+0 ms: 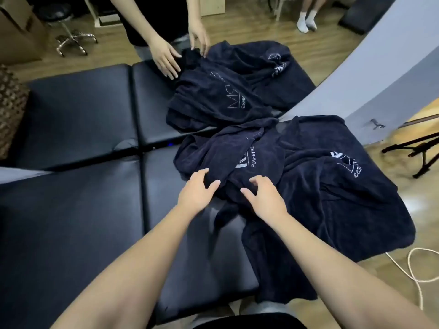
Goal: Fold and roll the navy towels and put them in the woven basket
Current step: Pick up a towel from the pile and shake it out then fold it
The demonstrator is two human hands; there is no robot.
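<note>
- Navy towels (308,186) lie in a rumpled heap on the right part of the black padded table (71,210), several overlapping, with pale printed lettering showing on their folds.
- I see the heap's right and near edges spilling over the table's right rim, hanging toward the wooden floor (356,269).
- My left hand (197,191) rests on the heap's near left edge, fingers spread wide and only lightly bent, touching cloth without gripping it.
- My right hand (263,198) sits just beside it on the same bunched fold, fingers also wide and a little curved, pressing down rather than pinching.
- A narrow strip of towel shows between my 2 hands.
- Left of the heap the padded surface is bare as far as its seam (142,186) and beyond, which gives me open room on that side.
- A mirror (356,74) runs across the table's far edge, repeating the towels and a person's 2 hands.
- At the far left edge a woven patterned object (10,110) peeks in; I cannot tell if it is the basket.
- A white cord (413,269) curls on the floor at the right, near the hanging towel edge.
- A black stand (418,148) stands on the floor well right of the table.
</note>
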